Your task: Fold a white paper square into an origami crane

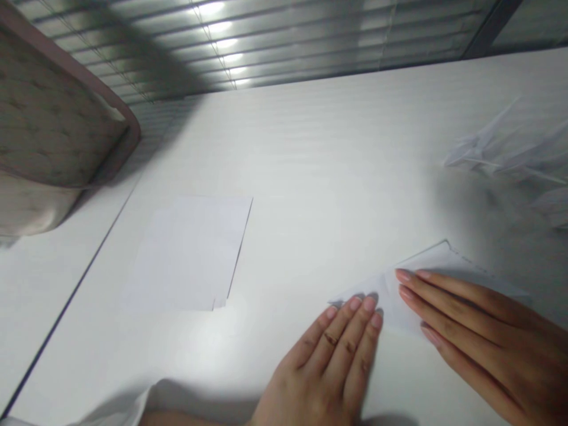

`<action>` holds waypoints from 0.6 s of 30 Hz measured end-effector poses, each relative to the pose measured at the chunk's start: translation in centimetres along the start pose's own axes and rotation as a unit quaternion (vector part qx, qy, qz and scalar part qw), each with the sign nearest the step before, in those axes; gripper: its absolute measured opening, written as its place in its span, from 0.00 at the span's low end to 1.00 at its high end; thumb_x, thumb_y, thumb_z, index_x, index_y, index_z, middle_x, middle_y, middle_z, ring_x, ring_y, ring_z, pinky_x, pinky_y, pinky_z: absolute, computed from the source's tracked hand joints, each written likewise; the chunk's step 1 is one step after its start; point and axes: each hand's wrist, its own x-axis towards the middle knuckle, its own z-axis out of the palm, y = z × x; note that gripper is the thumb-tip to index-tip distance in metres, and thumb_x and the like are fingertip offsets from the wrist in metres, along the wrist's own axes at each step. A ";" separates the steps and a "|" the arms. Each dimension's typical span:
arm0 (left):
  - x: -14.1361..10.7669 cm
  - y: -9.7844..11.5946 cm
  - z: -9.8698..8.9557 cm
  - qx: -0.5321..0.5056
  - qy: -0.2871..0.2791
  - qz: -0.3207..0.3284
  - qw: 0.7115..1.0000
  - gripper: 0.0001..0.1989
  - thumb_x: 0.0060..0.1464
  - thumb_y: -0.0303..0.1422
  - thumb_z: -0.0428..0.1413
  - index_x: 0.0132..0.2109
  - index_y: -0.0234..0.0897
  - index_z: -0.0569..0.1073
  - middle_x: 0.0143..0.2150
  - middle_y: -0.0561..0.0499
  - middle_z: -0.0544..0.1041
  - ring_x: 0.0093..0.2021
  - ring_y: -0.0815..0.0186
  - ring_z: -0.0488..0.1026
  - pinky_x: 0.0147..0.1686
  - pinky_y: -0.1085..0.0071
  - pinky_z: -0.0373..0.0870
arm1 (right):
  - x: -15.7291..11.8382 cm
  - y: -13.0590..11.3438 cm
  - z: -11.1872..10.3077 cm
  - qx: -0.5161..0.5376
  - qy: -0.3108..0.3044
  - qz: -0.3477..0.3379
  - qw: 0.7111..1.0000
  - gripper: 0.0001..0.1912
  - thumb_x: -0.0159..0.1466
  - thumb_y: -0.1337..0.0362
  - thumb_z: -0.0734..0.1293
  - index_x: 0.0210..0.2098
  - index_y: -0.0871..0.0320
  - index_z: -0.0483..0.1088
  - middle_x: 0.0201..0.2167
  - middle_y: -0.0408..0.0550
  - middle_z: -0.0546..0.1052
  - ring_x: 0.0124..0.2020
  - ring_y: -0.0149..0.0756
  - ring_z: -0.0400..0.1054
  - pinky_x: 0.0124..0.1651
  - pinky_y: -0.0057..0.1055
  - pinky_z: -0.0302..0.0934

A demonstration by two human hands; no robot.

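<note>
A folded sheet of white paper (432, 255) lies on the white table at the lower right, with a pointed left tip and a raised corner at the top. My left hand (322, 367) rests flat near that left tip, its fingertips on the paper's lower left edge. Across the middle and right of the paper lies my right hand (483, 331), fingers stretched out and pressing flat. Both hands hide part of the sheet, so its full outline cannot be made out.
A stack of square white paper (190, 254) lies at the left of the table (319, 154). Several folded white paper pieces (483, 151) stand at the right. A quilted bag (53, 124) is at the upper left; window blinds (284, 44) run behind the table. A dark seam crosses the left side.
</note>
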 end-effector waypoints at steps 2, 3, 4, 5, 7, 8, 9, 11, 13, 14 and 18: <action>0.1 -0.1 -0.2 -0.006 -0.004 -0.003 1.000 0.23 0.67 0.32 0.39 0.64 0.31 0.63 0.67 0.48 0.61 0.67 0.59 0.55 0.65 0.65 0.50 | 0.0 0.1 0.0 -0.001 0.000 0.004 1.000 0.22 0.65 0.74 0.58 0.58 0.69 0.65 0.66 0.56 0.60 0.67 0.44 0.52 0.69 0.39 0.44; 0.1 -0.1 -0.3 -0.009 -0.006 -0.004 1.000 0.23 0.67 0.33 0.40 0.64 0.32 0.63 0.67 0.48 0.61 0.67 0.59 0.55 0.65 0.65 0.51 | 0.0 0.1 0.0 -0.001 -0.003 0.004 1.000 0.21 0.65 0.73 0.58 0.58 0.68 0.65 0.66 0.55 0.61 0.66 0.44 0.53 0.69 0.39 0.45; 0.1 -0.1 -0.3 -0.012 -0.008 -0.003 1.000 0.23 0.66 0.33 0.41 0.64 0.32 0.63 0.67 0.48 0.61 0.68 0.60 0.55 0.65 0.65 0.51 | -0.1 0.2 0.1 -0.001 -0.007 0.003 1.000 0.21 0.65 0.73 0.59 0.57 0.67 0.66 0.65 0.55 0.61 0.66 0.44 0.53 0.69 0.39 0.47; 0.1 -0.1 -0.3 -0.014 -0.012 -0.003 1.000 0.23 0.66 0.34 0.42 0.65 0.32 0.62 0.68 0.48 0.60 0.68 0.60 0.54 0.65 0.66 0.51 | -0.2 0.3 0.1 -0.001 -0.009 0.000 1.000 0.21 0.65 0.72 0.59 0.57 0.66 0.66 0.65 0.55 0.62 0.66 0.44 0.54 0.68 0.39 0.47; 0.0 -0.1 -0.3 -0.016 -0.010 -0.001 1.000 0.23 0.66 0.33 0.42 0.65 0.32 0.62 0.68 0.48 0.60 0.68 0.59 0.53 0.65 0.65 0.51 | -0.3 0.4 0.2 -0.007 -0.010 -0.003 1.000 0.22 0.65 0.72 0.60 0.58 0.67 0.65 0.65 0.55 0.62 0.66 0.45 0.54 0.68 0.39 0.47; -0.1 -0.2 -0.3 -0.017 -0.009 0.000 1.000 0.23 0.66 0.33 0.42 0.65 0.32 0.62 0.68 0.48 0.60 0.68 0.59 0.53 0.66 0.65 0.51 | -0.3 0.4 0.2 -0.011 -0.004 -0.008 1.000 0.23 0.65 0.72 0.60 0.59 0.67 0.65 0.65 0.56 0.62 0.66 0.46 0.54 0.69 0.39 0.47; -0.1 -0.2 -0.2 -0.017 -0.008 0.002 1.000 0.23 0.66 0.34 0.42 0.65 0.32 0.62 0.68 0.48 0.60 0.68 0.59 0.53 0.66 0.65 0.51 | -0.3 0.4 0.2 -0.015 -0.001 -0.009 1.000 0.23 0.64 0.72 0.60 0.59 0.68 0.65 0.65 0.57 0.61 0.66 0.47 0.54 0.69 0.40 0.47; -0.1 -0.2 -0.1 -0.018 -0.010 0.003 1.000 0.23 0.66 0.34 0.42 0.64 0.32 0.63 0.68 0.48 0.60 0.68 0.59 0.53 0.66 0.65 0.51 | -0.2 0.3 0.2 -0.023 0.000 -0.009 1.000 0.24 0.65 0.72 0.60 0.60 0.68 0.64 0.65 0.58 0.61 0.66 0.48 0.54 0.69 0.40 0.46; -0.1 -0.2 -0.1 -0.015 -0.008 0.005 1.000 0.23 0.66 0.35 0.42 0.64 0.32 0.63 0.68 0.48 0.60 0.68 0.59 0.53 0.66 0.65 0.50 | -0.1 0.1 0.2 -0.027 -0.005 0.000 1.000 0.25 0.65 0.73 0.60 0.61 0.69 0.62 0.65 0.60 0.60 0.66 0.48 0.54 0.68 0.42 0.47; -0.1 -0.2 -0.1 -0.013 -0.004 0.007 1.000 0.23 0.66 0.34 0.42 0.64 0.32 0.63 0.68 0.48 0.61 0.68 0.60 0.53 0.66 0.65 0.49 | -0.1 0.0 0.2 -0.029 -0.009 0.003 1.000 0.25 0.65 0.73 0.60 0.62 0.70 0.60 0.66 0.60 0.60 0.66 0.49 0.54 0.68 0.42 0.47; 0.1 -0.3 -0.4 -0.005 0.001 0.003 1.000 0.22 0.66 0.33 0.42 0.64 0.32 0.63 0.67 0.48 0.61 0.68 0.60 0.53 0.67 0.65 0.45 | -0.2 0.1 0.3 -0.032 -0.002 -0.017 0.999 0.26 0.65 0.73 0.59 0.63 0.71 0.58 0.66 0.61 0.60 0.66 0.48 0.54 0.68 0.41 0.47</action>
